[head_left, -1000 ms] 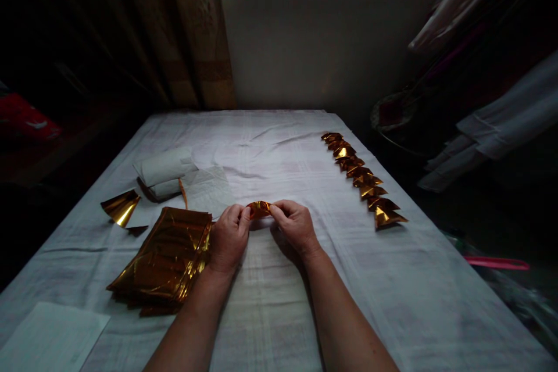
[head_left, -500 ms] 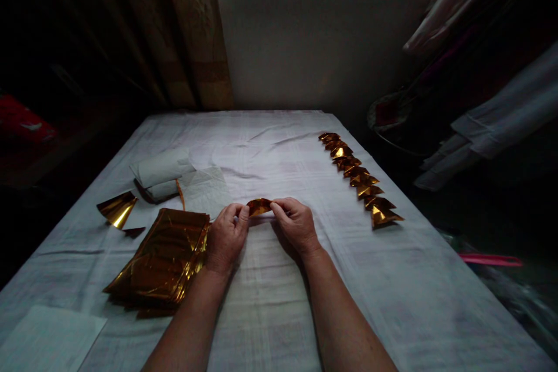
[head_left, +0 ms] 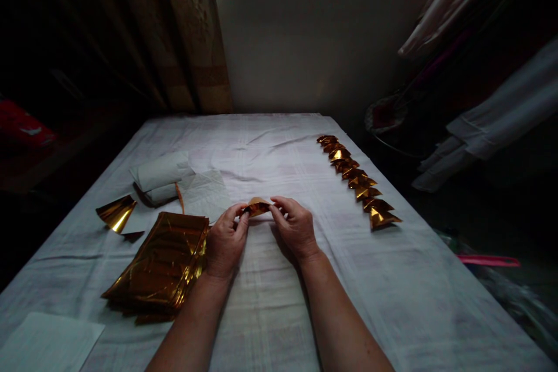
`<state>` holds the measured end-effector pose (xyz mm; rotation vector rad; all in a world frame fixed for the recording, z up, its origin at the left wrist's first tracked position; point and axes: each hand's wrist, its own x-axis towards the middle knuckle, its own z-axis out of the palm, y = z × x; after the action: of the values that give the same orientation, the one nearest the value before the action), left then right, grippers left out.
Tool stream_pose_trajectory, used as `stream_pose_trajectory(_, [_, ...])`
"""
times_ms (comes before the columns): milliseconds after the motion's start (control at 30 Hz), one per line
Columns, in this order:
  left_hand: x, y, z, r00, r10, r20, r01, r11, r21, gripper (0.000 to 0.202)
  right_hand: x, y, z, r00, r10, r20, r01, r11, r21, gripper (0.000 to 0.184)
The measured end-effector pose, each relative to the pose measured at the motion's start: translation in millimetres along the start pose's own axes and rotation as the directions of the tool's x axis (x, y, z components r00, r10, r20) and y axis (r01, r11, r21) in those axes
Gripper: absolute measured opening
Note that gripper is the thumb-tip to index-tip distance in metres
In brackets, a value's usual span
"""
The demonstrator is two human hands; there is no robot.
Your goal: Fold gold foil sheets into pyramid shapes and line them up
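A small folded piece of gold foil paper [head_left: 257, 207] is held between my two hands, just above the cloth-covered table. My left hand [head_left: 227, 239] pinches its left end between thumb and fingers. At the other end, the fingertips of my right hand [head_left: 294, 229] grip it. Beside my left forearm lies a thick stack of gold foil sheets [head_left: 161, 261]. A row of folded gold foil pieces [head_left: 355, 177] runs along the right side of the table, each overlapping its neighbour.
Rolled and folded pale paper [head_left: 161, 171] lies at the left behind the stack, near a curled gold foil scrap [head_left: 117, 212]. A white sheet [head_left: 47, 340] rests at the near left corner. Hanging clothes [head_left: 505, 110] are beyond the table's right edge.
The foil piece has tilted, so a lighter peak now shows above its dark fold. My fingers have shifted slightly on its ends. The view has moved a little.
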<state>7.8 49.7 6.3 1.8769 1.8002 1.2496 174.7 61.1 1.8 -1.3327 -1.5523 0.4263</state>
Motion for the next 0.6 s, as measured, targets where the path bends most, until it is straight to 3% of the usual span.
stream_pose_trajectory(333, [-0.7,2.4,-2.6,0.996,-0.059,0.064,0.055,0.997,0.053,0.019,0.4,-1.2,2.4,0.999,0.021,0.047,-0.021,1.0,-0.006,0.018])
stream_pose_trajectory(600, [-0.8,3.7,-3.4,0.995,-0.041,0.092,0.037,0.998,0.047,0.019,0.2,0.4,2.3,1.0,-0.025,0.014,0.025,0.999,0.028,0.02])
